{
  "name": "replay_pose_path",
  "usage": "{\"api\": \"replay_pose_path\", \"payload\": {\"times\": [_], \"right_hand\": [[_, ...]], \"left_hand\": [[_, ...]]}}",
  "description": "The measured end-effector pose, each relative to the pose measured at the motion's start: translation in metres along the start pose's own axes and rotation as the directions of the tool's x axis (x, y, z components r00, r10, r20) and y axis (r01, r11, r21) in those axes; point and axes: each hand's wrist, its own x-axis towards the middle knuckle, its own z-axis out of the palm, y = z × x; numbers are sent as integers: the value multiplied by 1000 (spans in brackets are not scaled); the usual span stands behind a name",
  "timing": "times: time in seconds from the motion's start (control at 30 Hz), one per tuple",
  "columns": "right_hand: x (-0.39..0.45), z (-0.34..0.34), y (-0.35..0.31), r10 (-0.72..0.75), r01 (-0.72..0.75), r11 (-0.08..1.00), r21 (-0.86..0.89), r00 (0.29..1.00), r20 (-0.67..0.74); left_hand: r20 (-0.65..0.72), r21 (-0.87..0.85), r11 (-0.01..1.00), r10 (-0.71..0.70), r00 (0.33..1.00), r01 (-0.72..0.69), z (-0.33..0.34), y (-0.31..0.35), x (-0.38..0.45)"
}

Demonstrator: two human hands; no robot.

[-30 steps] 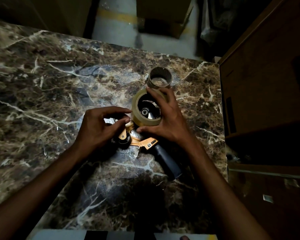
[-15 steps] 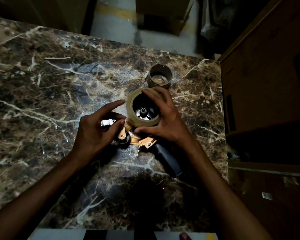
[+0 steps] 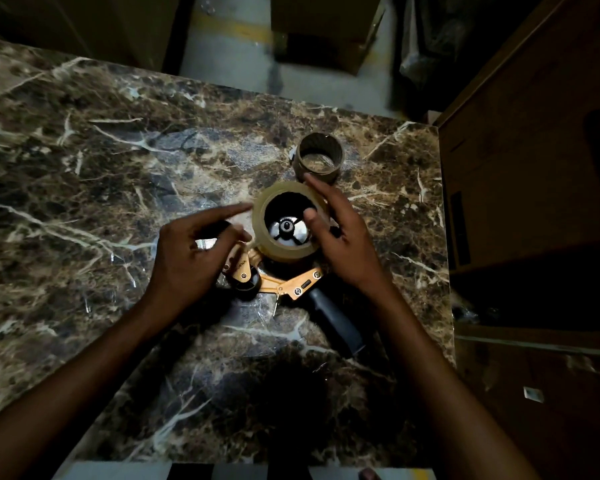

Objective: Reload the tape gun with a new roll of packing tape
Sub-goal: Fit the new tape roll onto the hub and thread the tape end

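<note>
We now see the tape roll sitting lower over the tape gun's hub; the right hand loosens its wrap, and the left hand stretches its forefinger toward the roll.

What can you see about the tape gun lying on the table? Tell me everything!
The tape gun lies flat on the marble table. It has an orange metal-looking frame with screws, a black roller and a dark handle pointing toward the person. A tan new tape roll sits over its hub. The right hand holds the roll; the left hand hovers over its front end.
</note>
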Motion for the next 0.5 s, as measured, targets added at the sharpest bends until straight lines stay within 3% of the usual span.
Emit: {"api": "replay_pose_path", "payload": {"times": [0.13,0.37,0.5], "right_hand": [[3,8,5,159,-137,980,147,976,-151],[8,17,5,305,-242,931,273,928,-216],[10,18,3,407,-319,855,410,901,-148]], "left_hand": [[-35,-68,978,-198,980,196,8,4,22],[33,83,957,-280,959,277,13,7,29],[224,13,943,-326,918,332,10,9,43]]}}
